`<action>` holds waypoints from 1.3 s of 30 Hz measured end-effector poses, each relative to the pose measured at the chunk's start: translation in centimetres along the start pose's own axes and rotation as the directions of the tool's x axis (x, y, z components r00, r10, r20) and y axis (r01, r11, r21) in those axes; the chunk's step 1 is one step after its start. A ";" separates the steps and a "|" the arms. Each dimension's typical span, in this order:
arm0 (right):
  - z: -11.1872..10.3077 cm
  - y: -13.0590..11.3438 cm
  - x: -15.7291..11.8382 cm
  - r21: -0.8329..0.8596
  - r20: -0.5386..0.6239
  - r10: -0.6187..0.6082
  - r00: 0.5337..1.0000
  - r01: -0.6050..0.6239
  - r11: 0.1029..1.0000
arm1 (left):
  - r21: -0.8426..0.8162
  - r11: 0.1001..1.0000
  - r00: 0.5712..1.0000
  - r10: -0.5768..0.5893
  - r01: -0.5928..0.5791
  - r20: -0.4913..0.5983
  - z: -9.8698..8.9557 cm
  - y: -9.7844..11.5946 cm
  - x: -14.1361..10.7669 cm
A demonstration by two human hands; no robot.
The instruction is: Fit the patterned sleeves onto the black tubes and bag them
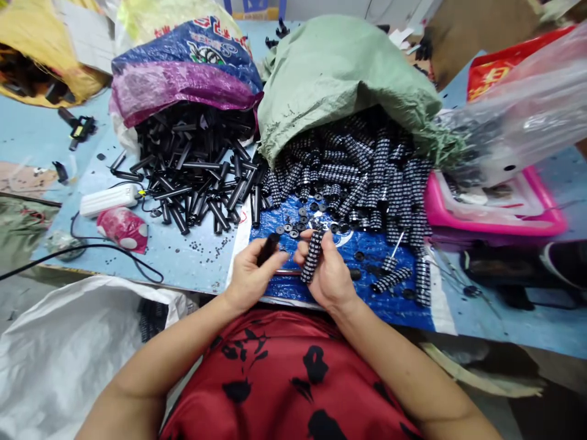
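My left hand (252, 272) is closed around a short black tube (268, 247), whose upper end sticks out past the fingers. In my right hand (334, 275) is a black-and-white patterned grip (312, 256), held tilted with the fingers wrapped behind it. The two hands are close together but apart, above the blue plastic sheet (284, 287). Small black discs (293, 231) lie scattered just beyond my hands. A heap of patterned grips (339, 174) spills from a green woven sack (343, 67), and black tubes (197, 165) pour from a blue and purple bag (188, 73).
At the right stand a pink basket (495, 229) and a dark cylindrical device (527, 269). A screwdriver (397, 245) lies near the loose grips. To the left are a white power strip (110, 200) and a cable (114, 247). A white sack (87, 348) hangs below the table's left edge.
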State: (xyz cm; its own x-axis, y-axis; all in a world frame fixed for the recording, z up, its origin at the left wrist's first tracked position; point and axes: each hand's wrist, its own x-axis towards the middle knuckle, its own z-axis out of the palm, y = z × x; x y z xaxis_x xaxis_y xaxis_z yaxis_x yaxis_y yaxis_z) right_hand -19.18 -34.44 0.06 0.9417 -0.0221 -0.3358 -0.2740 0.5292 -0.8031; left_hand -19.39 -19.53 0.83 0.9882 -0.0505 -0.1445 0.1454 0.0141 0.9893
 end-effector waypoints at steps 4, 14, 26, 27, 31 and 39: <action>0.6 0.6 -0.1 -0.201 0.026 -0.123 0.992 0.126 0.972 | 0.046 0.994 0.991 0.093 -0.098 0.101 2.0 -0.1 0.3; -4.5 -0.8 -0.7 -0.531 0.779 -0.410 0.475 0.847 -0.027 | 0.040 0.998 0.988 -0.059 0.053 0.142 -1.0 1.1 -1.1; -3.2 0.3 -2.4 -0.544 0.788 -0.500 0.358 0.785 -0.296 | -0.191 0.968 0.984 -0.141 0.160 0.108 -0.5 0.9 -1.7; -3.2 0.4 -2.5 -0.549 0.793 -0.485 0.369 0.777 -0.307 | -0.204 0.960 0.976 -0.168 0.194 0.139 -0.8 0.8 -1.6; -2.8 0.7 -2.6 -0.591 0.780 -0.432 0.452 0.759 -0.273 | -0.241 0.900 0.920 -0.305 0.363 0.246 -1.7 0.5 -1.0; -5.4 1.4 -2.0 -0.660 0.751 -0.259 0.608 0.670 -0.340 | -0.125 0.992 1.000 -0.007 0.004 -0.026 -5.2 -1.0 -0.5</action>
State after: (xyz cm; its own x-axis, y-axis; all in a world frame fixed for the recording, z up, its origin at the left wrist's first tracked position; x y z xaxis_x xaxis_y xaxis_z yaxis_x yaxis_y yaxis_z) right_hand -22.49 -38.19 -3.05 0.7899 0.4866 0.3732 0.5955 -0.7540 -0.2772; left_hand -19.73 -14.29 -0.17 0.9880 -0.0242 -0.1523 0.1541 0.1388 0.9782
